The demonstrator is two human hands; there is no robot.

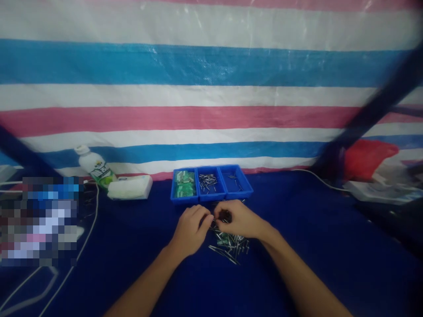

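Note:
Over a heap of thin silvery metal pins, my left hand and my right hand meet, fingertips almost touching. Thumb and fingers of my left hand are pinched together. My right hand is curled closed, with something dark and a few metal glints showing in its grip. What exactly either hand holds is too small and partly hidden. A green piece shows among the pins. Just beyond the hands stands a blue three-part tray: green packets at left, many small metal pins in the middle, a few at right.
On the dark blue tabletop, a white bottle leans beside a tissue pack at back left. A white cable runs down the left. A red bag lies at far right. Striped sheeting hangs behind.

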